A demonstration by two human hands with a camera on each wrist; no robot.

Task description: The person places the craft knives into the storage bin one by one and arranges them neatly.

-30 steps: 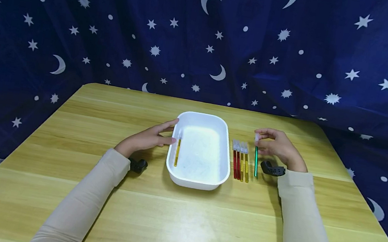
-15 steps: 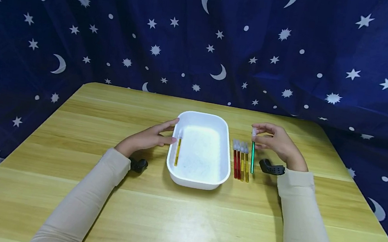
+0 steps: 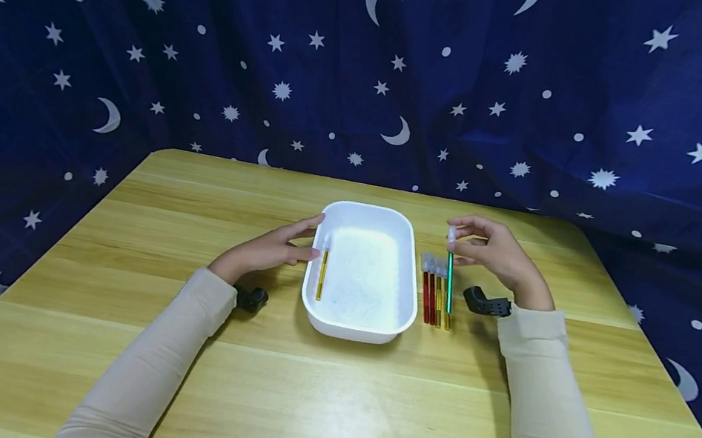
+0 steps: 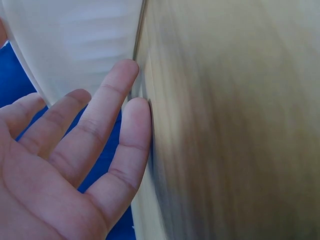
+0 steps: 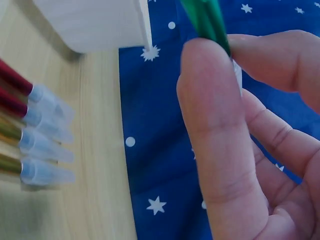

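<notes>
My right hand [image 3: 495, 256] pinches a green metallic craft knife [image 3: 449, 285] by its clear-capped end, between thumb and fingers. The handle slants down toward me and overlaps the rightmost gold craft knife in the head view. In the right wrist view, the green handle [image 5: 207, 20] rises past the thumb, and the fingers hide most of the cap. At the left side of a white tray [image 3: 354, 328], my left hand [image 3: 269, 246] rests with fingers extended at the rim. Inside the tray, along its left wall, lies one gold craft knife [image 3: 321, 278] with a clear cap.
Red craft knives [image 3: 426, 301] and gold craft knives [image 3: 438, 304] lie side by side just right of the tray, translucent caps [image 5: 47, 170] pointing away from me. Behind the wooden table [image 3: 325, 402] hangs a blue curtain [image 3: 311, 116] with moons and stars.
My right hand has lifted the green craft knife and carried it left, from beside the row to over its right end. The left hand and tray stay put.
</notes>
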